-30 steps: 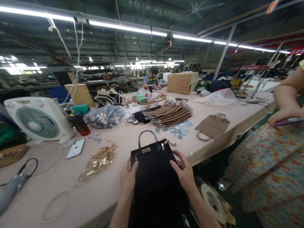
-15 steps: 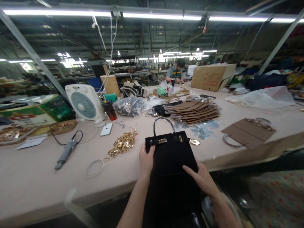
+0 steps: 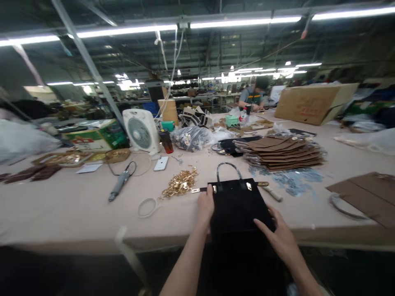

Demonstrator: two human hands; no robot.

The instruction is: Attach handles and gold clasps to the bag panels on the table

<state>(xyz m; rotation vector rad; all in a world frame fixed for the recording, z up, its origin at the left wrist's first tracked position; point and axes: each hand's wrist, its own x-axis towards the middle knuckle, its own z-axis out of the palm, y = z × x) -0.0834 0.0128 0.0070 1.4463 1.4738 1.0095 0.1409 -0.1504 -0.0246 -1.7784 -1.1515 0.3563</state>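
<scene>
A black handbag leans at the table's front edge, its looped handle standing up. Gold-coloured fittings shine along its top. One strap with a metal plate sticks out to the left, another strap end to the right. My left hand grips the upper left edge, thumb near a gold fitting. Lower down, my right hand holds the right side, thumb on the front and fingers at the edge. Left of the bag lies a pile of small gold metal parts.
A grey electric screwdriver, a phone and a white ring lie to the left. Behind them stands a white fan. Stacked brown bag pieces and a brown bag lie right. One person sits far back.
The view has turned left, so everything sits further right. The bag's left strap, earlier lying across the front, now points out to the left. Both hands keep hold of the bag.
</scene>
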